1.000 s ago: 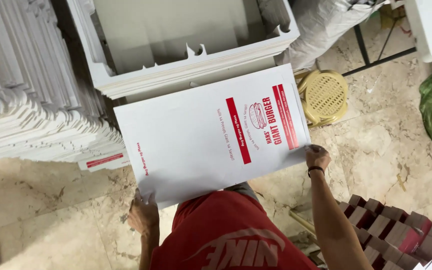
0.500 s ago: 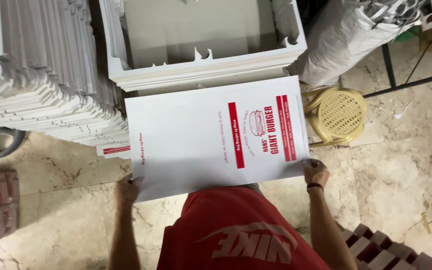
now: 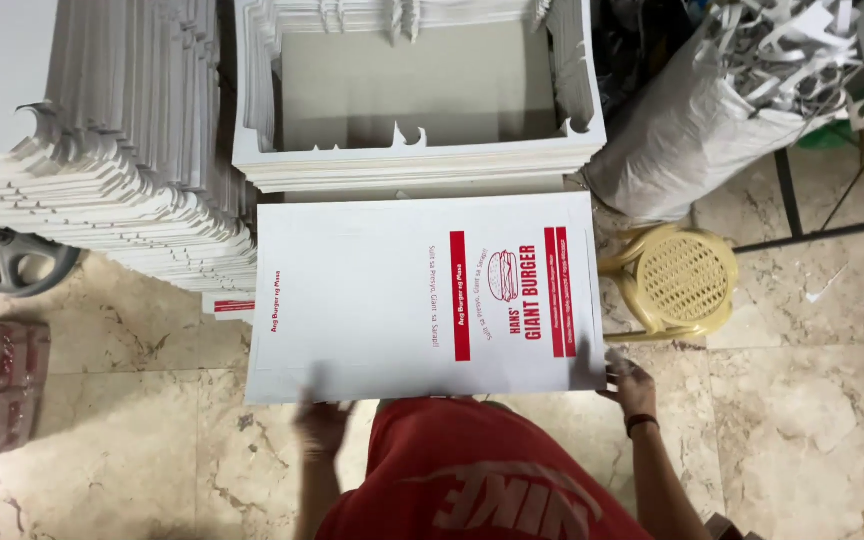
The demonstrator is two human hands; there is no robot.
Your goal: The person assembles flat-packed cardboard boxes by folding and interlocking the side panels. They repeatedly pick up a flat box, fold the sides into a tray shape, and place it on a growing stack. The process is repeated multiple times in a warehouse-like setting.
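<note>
flat white printed sheet (image 3: 422, 295) with red bars and a burger drawing lies level over the person's lap, its far edge touching the stack of punched-out white frames (image 3: 417, 165). right hand (image 3: 630, 383) pinches the sheet's near right corner. left hand (image 3: 320, 425) is blurred under the near left edge, cannot tell if it grips or is loose. tall pile of white blanks (image 3: 102, 190) stands at the left, just beside the sheet. yellow stool (image 3: 680, 280) at the right. judged: one sheet in hand, not yet set on either stack, most of the pile untouched.
</note>
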